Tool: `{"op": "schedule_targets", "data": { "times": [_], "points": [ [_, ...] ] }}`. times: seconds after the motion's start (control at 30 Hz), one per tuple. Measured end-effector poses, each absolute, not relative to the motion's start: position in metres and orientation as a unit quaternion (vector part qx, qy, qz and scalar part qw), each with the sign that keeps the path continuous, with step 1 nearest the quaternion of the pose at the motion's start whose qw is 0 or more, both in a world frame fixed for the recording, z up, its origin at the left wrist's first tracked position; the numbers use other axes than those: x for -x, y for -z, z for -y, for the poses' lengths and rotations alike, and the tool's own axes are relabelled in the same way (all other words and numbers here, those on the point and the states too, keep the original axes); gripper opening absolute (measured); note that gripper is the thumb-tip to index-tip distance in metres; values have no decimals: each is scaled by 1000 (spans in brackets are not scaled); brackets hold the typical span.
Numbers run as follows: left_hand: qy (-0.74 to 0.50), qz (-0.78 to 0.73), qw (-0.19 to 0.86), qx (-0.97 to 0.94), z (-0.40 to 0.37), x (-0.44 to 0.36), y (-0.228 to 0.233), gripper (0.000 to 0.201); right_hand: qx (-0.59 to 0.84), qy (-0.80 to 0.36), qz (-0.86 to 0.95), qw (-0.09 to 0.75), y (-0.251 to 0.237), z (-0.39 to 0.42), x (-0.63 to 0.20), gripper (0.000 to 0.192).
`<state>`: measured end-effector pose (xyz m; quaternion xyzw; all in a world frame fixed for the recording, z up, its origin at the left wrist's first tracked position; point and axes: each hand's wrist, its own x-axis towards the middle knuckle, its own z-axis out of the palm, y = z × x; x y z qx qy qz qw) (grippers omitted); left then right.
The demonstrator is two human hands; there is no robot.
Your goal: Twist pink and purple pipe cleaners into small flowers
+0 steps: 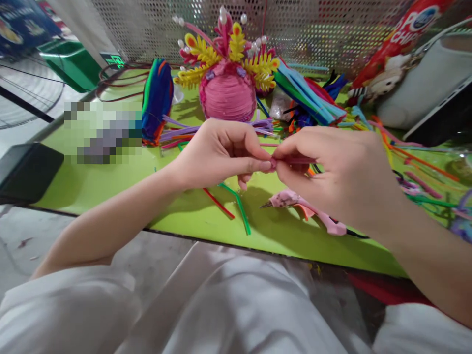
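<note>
**Pink pipe cleaner mid-twist, much left loose**

I see the left hand point(221, 152) and right hand point(332, 169), each grip pinched on a pink pipe cleaner point(291, 160) at frame centre; the finished pink ornament point(227, 93) stands behind, loose stems point(236, 201) unused on the counter point(110, 187).

Both forearms are seen bare from the wrist upward, with no watch, ring or bracelet worn on the left hand point(221, 152) or the right hand point(339, 172). White fabric is seen below the hands, covering the lap, softly creased, with short white sleeves ending near the elbows.
</note>
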<state>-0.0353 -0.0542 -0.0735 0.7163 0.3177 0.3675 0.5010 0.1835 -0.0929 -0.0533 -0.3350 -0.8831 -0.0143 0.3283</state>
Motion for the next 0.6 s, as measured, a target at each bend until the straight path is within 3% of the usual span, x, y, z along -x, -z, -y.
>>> {"op": "schedule_targets", "data": {
  "times": [0.2,0.3,0.47,0.6],
  "points": [
    [-375,-317,505,-710,49,35,72,20,375,74,883,273,48,80,-180,10],
    [-381,-313,495,-715,48,36,73,32,377,66,883,271,44,73,-178,12],
    [-411,-310,466,-720,47,38,75,36,374,17,885,277,29,68,-177,11],
    [-458,-298,422,-724,47,39,75,38,389,-91,865,304,22,64,-174,15]
  ]
}}
